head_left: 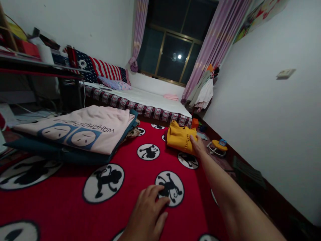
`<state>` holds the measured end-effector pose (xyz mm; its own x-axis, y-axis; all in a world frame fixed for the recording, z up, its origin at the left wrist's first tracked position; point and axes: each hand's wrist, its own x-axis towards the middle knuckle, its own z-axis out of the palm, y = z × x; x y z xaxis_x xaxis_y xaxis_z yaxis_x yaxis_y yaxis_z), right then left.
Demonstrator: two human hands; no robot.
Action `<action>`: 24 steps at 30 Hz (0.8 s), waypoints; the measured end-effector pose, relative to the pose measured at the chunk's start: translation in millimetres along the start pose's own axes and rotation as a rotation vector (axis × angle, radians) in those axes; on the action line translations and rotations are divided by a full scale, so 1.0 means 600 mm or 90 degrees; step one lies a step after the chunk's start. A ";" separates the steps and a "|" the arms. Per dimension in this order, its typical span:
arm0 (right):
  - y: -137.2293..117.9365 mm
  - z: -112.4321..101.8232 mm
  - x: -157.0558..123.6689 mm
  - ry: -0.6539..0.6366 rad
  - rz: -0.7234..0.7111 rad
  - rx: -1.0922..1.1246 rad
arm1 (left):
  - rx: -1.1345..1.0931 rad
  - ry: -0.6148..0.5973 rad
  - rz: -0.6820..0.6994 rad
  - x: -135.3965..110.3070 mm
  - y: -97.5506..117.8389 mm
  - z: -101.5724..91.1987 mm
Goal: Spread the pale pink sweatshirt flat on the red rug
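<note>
Where readable, "WAHAHA" on pink shirt (85, 129)

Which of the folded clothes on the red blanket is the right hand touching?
The small yellow garment at the blanket's far edge; the right hand rests on it. The pink printed shirt lies untouched, stacked at left.

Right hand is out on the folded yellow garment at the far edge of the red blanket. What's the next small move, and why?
Probably close the right hand on the folded yellow knitted garment and draw it in. The fingers lie on its near corner without a clear grip, it sits at the red monkey-print blanket edge, and the left hand rests flat, bracing.
</note>
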<state>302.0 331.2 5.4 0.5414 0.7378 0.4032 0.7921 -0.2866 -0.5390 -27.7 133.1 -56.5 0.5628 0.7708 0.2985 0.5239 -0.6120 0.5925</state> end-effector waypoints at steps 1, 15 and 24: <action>0.012 0.002 -0.002 0.012 0.017 0.005 | 0.001 0.002 0.000 0.000 0.001 0.000; -0.030 -0.025 -0.001 0.121 -0.007 -0.042 | -0.001 0.009 0.008 0.001 -0.005 0.004; -0.096 0.022 -0.047 -0.189 -0.253 -0.324 | -0.009 0.010 -0.014 0.001 0.002 0.004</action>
<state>237.4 334.8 15.3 0.1412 0.9604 0.2403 0.9864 -0.1571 0.0483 -25.1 132.7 -57.7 0.5407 0.7869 0.2973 0.5268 -0.5923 0.6096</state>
